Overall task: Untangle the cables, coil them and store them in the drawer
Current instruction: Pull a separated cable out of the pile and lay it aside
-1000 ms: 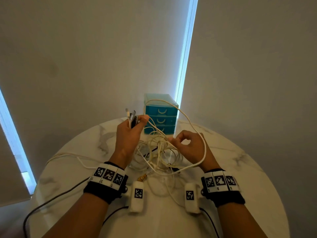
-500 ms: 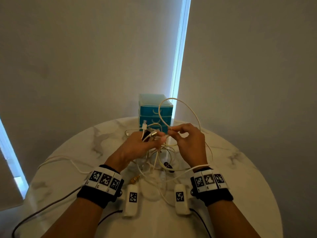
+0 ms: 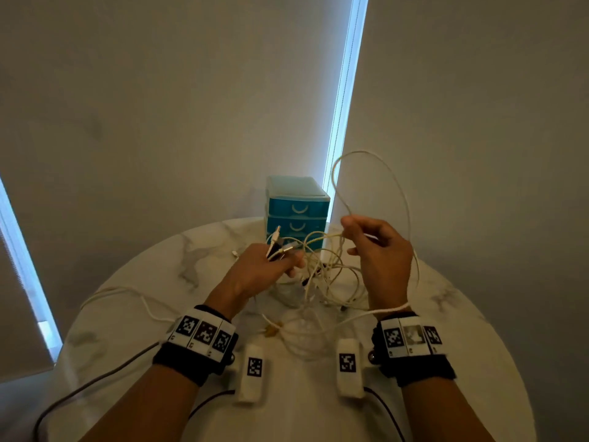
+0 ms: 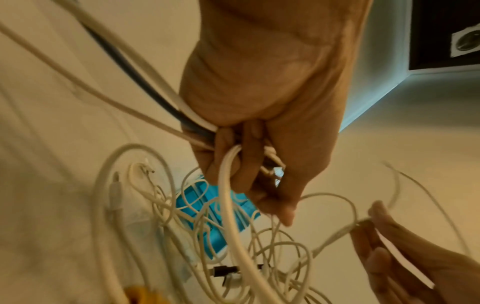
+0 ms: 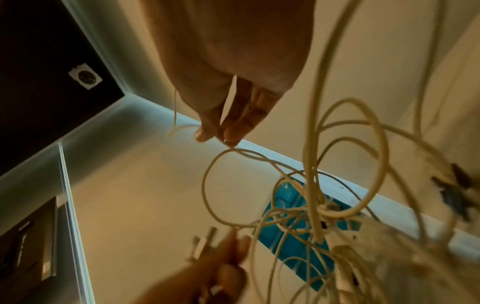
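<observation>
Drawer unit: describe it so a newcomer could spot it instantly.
On the round marble table, look to the far edge, beyond both hands and the cable tangle. The drawer unit is a small turquoise plastic box with three stacked drawers, all closed, the only coloured thing among pale cables.

Dim room, cool window-gap glow, blurred warm-tinted wrist views

Person, bare forearms. Each wrist: black fabric band (image 3: pixel 194 362) topped by a row of white blocks printed with black square-code markers (image 3: pixel 204 332); a white capsule-shaped unit (image 3: pixel 253 373) with one marker on the inner side; dark cable (image 3: pixel 92 382) trailing back.
</observation>
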